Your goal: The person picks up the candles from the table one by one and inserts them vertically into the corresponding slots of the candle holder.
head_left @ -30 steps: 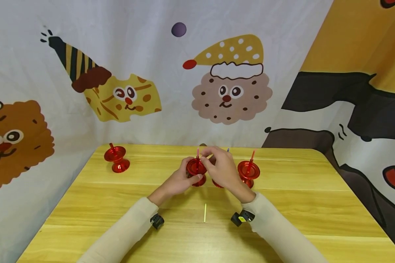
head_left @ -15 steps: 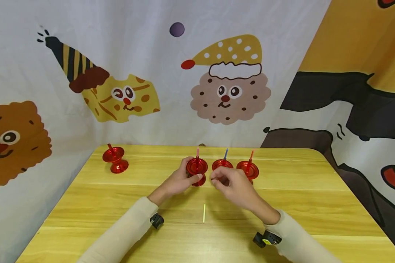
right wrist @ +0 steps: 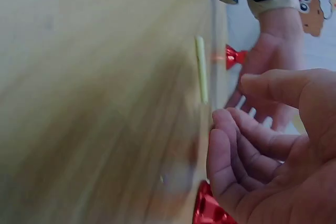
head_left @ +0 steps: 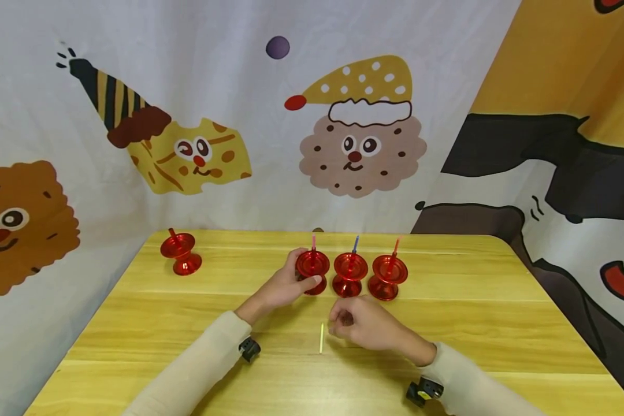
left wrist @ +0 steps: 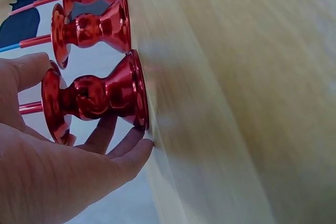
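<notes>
My left hand [head_left: 281,287] grips a shiny red candle holder [head_left: 312,263] with a pink candle upright in it; the thumb lies near its rim and the fingers bend round its far side, plain in the left wrist view, where the holder [left wrist: 92,95] stands on the table. A thin yellow candle [head_left: 321,338] lies flat on the wood nearer the front. Just right of it hovers my right hand [head_left: 370,325], fingers loosely bent. In the right wrist view a gap separates thumb and fingers, with nothing between them, and the yellow candle [right wrist: 201,69] lies beyond the fingertips.
Two more red holders, one with a blue candle [head_left: 351,268] and one with a red candle [head_left: 390,270], stand in a row right of the held one. Another red holder [head_left: 178,248] stands at the far left. A printed cloth [head_left: 270,173] hangs behind the wooden table [head_left: 463,323].
My right hand has left the pink candle, moving down and right, then toward the yellow candle on the table. The left hand keeps its grip on the same holder.
</notes>
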Demonstrator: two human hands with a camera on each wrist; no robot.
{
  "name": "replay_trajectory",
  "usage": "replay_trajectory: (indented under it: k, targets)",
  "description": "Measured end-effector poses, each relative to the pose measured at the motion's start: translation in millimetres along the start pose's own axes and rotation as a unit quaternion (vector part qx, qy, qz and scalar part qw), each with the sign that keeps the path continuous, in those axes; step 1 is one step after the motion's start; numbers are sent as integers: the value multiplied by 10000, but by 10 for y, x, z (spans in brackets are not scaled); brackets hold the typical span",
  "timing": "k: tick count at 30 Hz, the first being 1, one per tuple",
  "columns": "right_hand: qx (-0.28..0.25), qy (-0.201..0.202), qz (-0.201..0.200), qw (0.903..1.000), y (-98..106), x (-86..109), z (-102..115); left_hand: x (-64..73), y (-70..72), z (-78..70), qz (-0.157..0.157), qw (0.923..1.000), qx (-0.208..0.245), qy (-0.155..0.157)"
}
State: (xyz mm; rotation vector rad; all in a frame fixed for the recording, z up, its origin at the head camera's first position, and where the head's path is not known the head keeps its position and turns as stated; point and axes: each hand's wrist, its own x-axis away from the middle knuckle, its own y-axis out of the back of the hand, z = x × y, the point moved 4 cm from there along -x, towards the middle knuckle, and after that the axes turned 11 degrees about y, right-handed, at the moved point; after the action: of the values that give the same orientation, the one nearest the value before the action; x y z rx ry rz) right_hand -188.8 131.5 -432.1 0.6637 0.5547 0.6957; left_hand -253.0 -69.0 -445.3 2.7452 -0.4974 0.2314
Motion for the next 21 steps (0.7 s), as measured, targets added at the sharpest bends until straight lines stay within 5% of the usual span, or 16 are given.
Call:
replay_trajectory:
  k: [12, 21]
  targets:
    - [812, -485, 332, 9950, -257, -107, 20, -7, -24, -18, 102, 9999, -18, 33]
    - [931, -339, 376, 9944, -257, -128, 63, 67, 177, 57, -74, 9982, -173, 565]
